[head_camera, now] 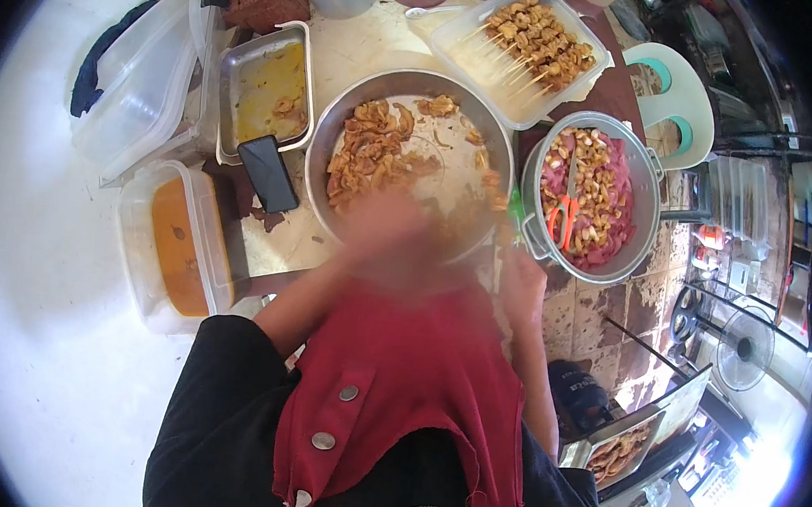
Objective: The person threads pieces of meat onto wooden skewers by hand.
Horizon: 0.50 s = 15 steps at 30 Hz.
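Observation:
A wide round metal basin (416,80) holds a heap of marinated meat pieces (367,146) on its left side. Over the basin's near rim is my left hand (387,217), blurred, its fingers not clear. My right hand (524,282) is beside the basin's near right edge, with fingers curled; a blurred skewer of meat (493,189) rises above it, seemingly in its hold. Back right, a plastic tub (460,48) contains several meat skewers (541,42). A metal pot (648,219) at the right holds raw meat with chopped garlic-like pieces, and orange-handled scissors (566,214) lie on top.
Left of the basin stand a metal tray (222,117) of yellow liquid, a black phone (268,174) at its corner, and a plastic container (135,237) of orange sauce. A spoon (435,10) lies behind the basin. A pale green stool (700,125) is beyond the pot.

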Each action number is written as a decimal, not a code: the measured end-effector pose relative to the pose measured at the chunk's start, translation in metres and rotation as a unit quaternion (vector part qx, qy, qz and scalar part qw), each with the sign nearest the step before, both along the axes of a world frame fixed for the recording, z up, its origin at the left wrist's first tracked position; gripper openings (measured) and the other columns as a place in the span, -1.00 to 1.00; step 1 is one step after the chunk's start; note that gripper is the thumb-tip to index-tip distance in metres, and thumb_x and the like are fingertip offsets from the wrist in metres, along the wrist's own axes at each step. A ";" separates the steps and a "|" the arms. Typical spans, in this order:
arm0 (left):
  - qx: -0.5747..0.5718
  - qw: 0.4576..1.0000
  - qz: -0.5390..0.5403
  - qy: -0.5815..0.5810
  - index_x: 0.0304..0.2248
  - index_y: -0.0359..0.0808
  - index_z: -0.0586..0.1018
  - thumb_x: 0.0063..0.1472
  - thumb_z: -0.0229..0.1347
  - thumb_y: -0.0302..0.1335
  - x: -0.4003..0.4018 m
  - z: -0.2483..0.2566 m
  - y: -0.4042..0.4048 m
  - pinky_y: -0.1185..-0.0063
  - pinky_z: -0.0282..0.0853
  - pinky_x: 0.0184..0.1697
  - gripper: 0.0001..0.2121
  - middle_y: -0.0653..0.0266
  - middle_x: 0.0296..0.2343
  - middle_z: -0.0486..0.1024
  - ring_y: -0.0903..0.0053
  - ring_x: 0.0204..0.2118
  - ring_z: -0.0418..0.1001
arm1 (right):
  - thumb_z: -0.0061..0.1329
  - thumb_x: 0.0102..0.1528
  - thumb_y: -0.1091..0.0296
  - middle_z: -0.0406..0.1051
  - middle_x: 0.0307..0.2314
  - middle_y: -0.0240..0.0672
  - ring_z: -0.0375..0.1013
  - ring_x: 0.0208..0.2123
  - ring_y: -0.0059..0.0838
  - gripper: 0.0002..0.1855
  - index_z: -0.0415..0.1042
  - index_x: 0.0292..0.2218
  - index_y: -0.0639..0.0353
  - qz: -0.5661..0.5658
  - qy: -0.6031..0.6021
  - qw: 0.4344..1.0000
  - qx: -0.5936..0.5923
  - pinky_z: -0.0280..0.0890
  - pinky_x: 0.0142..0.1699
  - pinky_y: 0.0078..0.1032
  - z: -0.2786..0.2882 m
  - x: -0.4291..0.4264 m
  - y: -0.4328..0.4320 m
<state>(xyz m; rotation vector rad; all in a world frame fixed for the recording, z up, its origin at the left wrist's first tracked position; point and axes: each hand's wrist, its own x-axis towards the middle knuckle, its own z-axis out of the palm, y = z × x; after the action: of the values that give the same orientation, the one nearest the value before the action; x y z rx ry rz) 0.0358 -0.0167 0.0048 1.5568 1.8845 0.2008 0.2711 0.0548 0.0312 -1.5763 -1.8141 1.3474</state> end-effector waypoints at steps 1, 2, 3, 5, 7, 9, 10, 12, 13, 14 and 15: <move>-0.005 1.000 -0.001 0.024 -0.30 -0.31 0.40 0.00 0.03 -0.40 0.004 0.005 0.000 0.33 0.33 -0.20 -0.75 0.06 -0.32 0.40 0.18 -0.21 0.37 | -0.12 0.10 0.41 0.37 -0.61 -0.43 0.24 -0.56 -0.73 -0.81 0.44 -0.34 0.38 0.007 -0.016 1.000 -0.009 0.18 -0.45 -0.65 0.005 -0.003 -0.002; -0.007 0.999 -0.002 0.036 -0.28 -0.32 0.38 0.00 0.03 -0.40 0.005 -0.001 -0.001 0.33 0.33 -0.20 -0.73 0.05 -0.31 0.40 0.17 -0.21 0.38 | -0.12 0.10 0.41 0.38 -0.61 -0.43 0.25 -0.56 -0.73 -0.81 0.44 -0.34 0.38 0.013 -0.033 0.999 -0.018 0.19 -0.45 -0.65 0.010 -0.006 -0.003; -0.008 0.999 -0.002 0.048 -0.25 -0.33 0.36 0.01 0.02 -0.39 0.005 -0.005 -0.002 0.32 0.34 -0.21 -0.71 0.04 -0.31 0.39 0.17 -0.22 0.38 | -0.12 0.10 0.41 0.38 -0.61 -0.43 0.25 -0.56 -0.73 -0.81 0.44 -0.34 0.38 0.013 -0.032 0.999 -0.016 0.19 -0.45 -0.65 0.016 -0.009 -0.004; -0.012 0.995 0.041 0.091 -0.19 -0.33 0.30 0.01 0.02 -0.40 -0.003 -0.045 -0.013 0.32 0.35 -0.21 -0.65 0.06 -0.30 0.39 0.16 -0.24 0.40 | -0.12 0.09 0.41 0.37 -0.63 -0.40 0.26 -0.57 -0.73 -0.81 0.44 -0.34 0.37 0.017 -0.011 1.000 0.001 0.20 -0.45 -0.65 0.024 -0.015 -0.008; 0.001 0.995 0.055 0.087 -0.21 -0.33 0.30 -0.01 0.03 -0.42 -0.006 -0.054 -0.016 0.31 0.36 -0.23 -0.65 0.06 -0.31 0.40 0.16 -0.25 0.41 | -0.11 0.09 0.40 0.37 -0.63 -0.37 0.28 -0.57 -0.70 -0.81 0.45 -0.35 0.36 0.033 -0.021 0.999 0.016 0.21 -0.44 -0.63 0.017 -0.008 -0.007; 0.012 0.994 0.066 0.083 -0.22 -0.34 0.31 -0.03 0.04 -0.44 -0.007 -0.041 -0.012 0.30 0.36 -0.25 -0.66 0.06 -0.32 0.40 0.16 -0.26 0.42 | -0.11 0.09 0.39 0.38 -0.63 -0.33 0.30 -0.56 -0.67 -0.80 0.45 -0.35 0.36 0.047 -0.031 0.998 0.029 0.22 -0.43 -0.61 0.009 -0.001 -0.006; 0.031 0.997 0.013 0.071 -0.23 -0.34 0.32 -0.04 0.03 -0.45 -0.007 -0.002 -0.004 0.30 0.36 -0.26 -0.67 0.04 -0.33 0.41 0.15 -0.27 0.42 | -0.10 0.08 0.39 0.38 -0.64 -0.30 0.31 -0.57 -0.63 -0.80 0.45 -0.35 0.36 0.034 -0.034 0.998 0.033 0.22 -0.43 -0.58 0.007 0.002 -0.005; 0.051 0.996 -0.031 0.065 -0.23 -0.33 0.32 -0.04 0.03 -0.47 -0.007 0.019 -0.004 0.29 0.36 -0.26 -0.68 0.03 -0.34 0.41 0.15 -0.27 0.42 | -0.10 0.08 0.38 0.38 -0.64 -0.26 0.32 -0.57 -0.59 -0.80 0.45 -0.36 0.35 0.031 -0.032 0.998 0.038 0.23 -0.43 -0.56 0.002 0.004 -0.005; 0.029 0.999 -0.015 0.040 -0.24 -0.32 0.33 -0.05 0.02 -0.49 -0.007 0.013 -0.007 0.30 0.35 -0.25 -0.69 0.01 -0.35 0.42 0.14 -0.27 0.41 | -0.10 0.07 0.38 0.38 -0.64 -0.24 0.33 -0.57 -0.56 -0.80 0.45 -0.36 0.36 0.030 -0.021 0.999 0.032 0.23 -0.42 -0.53 -0.003 0.005 -0.006; 0.018 0.999 -0.005 0.030 -0.25 -0.32 0.34 -0.06 0.02 -0.49 -0.005 0.004 -0.011 0.31 0.34 -0.24 -0.69 0.00 -0.35 0.42 0.14 -0.27 0.41 | -0.10 0.07 0.38 0.38 -0.63 -0.22 0.34 -0.56 -0.53 -0.79 0.45 -0.36 0.36 0.029 -0.010 0.999 0.026 0.23 -0.42 -0.51 -0.007 0.006 -0.006; 0.007 1.000 0.006 0.019 -0.26 -0.31 0.34 -0.06 0.01 -0.50 -0.004 -0.005 -0.014 0.31 0.34 -0.24 -0.70 -0.01 -0.36 0.42 0.14 -0.27 0.41 | -0.10 0.07 0.38 0.38 -0.63 -0.22 0.34 -0.56 -0.53 -0.79 0.45 -0.36 0.36 0.034 -0.006 0.999 0.025 0.23 -0.42 -0.51 -0.008 0.005 -0.006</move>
<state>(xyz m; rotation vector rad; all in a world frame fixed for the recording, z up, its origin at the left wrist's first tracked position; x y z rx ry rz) 0.0315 -0.0311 -0.0003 1.5693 1.9257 0.1899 0.2758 0.0486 0.0232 -1.5129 -1.9103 1.3140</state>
